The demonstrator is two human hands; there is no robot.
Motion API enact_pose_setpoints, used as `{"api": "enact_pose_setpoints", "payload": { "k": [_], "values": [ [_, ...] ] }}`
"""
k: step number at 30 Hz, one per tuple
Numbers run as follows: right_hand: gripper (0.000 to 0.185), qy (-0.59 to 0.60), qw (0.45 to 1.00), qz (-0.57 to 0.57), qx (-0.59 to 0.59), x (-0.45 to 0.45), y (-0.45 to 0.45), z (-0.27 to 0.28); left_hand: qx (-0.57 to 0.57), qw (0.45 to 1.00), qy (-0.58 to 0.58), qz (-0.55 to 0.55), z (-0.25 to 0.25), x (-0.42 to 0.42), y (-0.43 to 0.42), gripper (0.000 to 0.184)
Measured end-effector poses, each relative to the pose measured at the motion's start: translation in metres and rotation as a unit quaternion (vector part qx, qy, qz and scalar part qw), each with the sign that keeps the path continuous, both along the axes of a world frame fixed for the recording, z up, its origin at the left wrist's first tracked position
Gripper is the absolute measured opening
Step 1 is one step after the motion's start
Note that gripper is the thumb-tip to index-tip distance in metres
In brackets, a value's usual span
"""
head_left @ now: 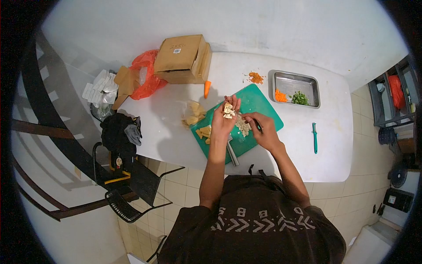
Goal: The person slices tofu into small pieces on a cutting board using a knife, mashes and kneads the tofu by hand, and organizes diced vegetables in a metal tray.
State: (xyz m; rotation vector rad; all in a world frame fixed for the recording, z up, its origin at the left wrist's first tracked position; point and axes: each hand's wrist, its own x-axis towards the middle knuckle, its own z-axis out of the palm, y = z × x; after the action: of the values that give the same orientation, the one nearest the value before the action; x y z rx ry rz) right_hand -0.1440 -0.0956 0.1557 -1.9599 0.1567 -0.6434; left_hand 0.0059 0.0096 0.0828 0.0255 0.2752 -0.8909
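Observation:
My left hand [223, 121] is palm up over the green cutting board [263, 103], with chopped pale pieces [229, 111] cupped in it. Close beside it, my right hand [264, 130] is closed round a thin dark thing whose kind I cannot make out. Under and between the hands lies a heap of finely chopped pale bits [242, 126] on the board. Larger yellowish chunks [204, 132] sit at the board's left side. A metal handle [232, 153] rests across the near edge of the board; the rest of that tool is hidden by my left arm.
A metal tray [303, 81] holds diced carrot [280, 96] and chopped greens [300, 98]. Orange peelings [256, 78], a carrot [207, 89], a plastic bag of yellowish pieces [193, 113] and a green-handled peeler [314, 138] lie around the board. Cardboard boxes [178, 61] stand behind; a chair [145, 182] stands left.

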Motion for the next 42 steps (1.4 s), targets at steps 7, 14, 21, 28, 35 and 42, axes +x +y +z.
{"api": "enact_pose_setpoints", "payload": {
  "k": [7, 14, 21, 28, 35, 42],
  "values": [
    [0.015, 0.033, 0.998, -0.035, -0.035, 0.001, 0.007, 0.002, 0.041, 0.999, 0.014, 0.018, 0.023, -0.006, -0.002, 0.020],
    [0.015, -0.013, 0.999, -0.035, 0.010, 0.003, 0.011, -0.003, 0.032, 0.996, 0.074, 0.032, 0.013, 0.003, -0.008, 0.040],
    [0.016, 0.014, 0.999, -0.027, -0.036, 0.002, 0.011, 0.001, 0.034, 0.998, 0.043, 0.018, 0.017, 0.000, -0.009, 0.038],
    [0.016, 0.017, 1.000, -0.010, 0.015, 0.004, 0.001, 0.006, 0.017, 0.997, 0.079, -0.003, 0.020, 0.000, -0.008, 0.036],
    [0.016, 0.047, 0.997, 0.065, 0.015, -0.001, -0.017, 0.006, 0.031, 0.996, 0.079, 0.009, 0.013, 0.005, -0.007, 0.031],
    [0.017, 0.014, 0.999, 0.047, -0.003, 0.004, -0.020, -0.004, 0.019, 0.998, 0.035, -0.048, 0.013, 0.005, -0.009, 0.030]
  ]
}}
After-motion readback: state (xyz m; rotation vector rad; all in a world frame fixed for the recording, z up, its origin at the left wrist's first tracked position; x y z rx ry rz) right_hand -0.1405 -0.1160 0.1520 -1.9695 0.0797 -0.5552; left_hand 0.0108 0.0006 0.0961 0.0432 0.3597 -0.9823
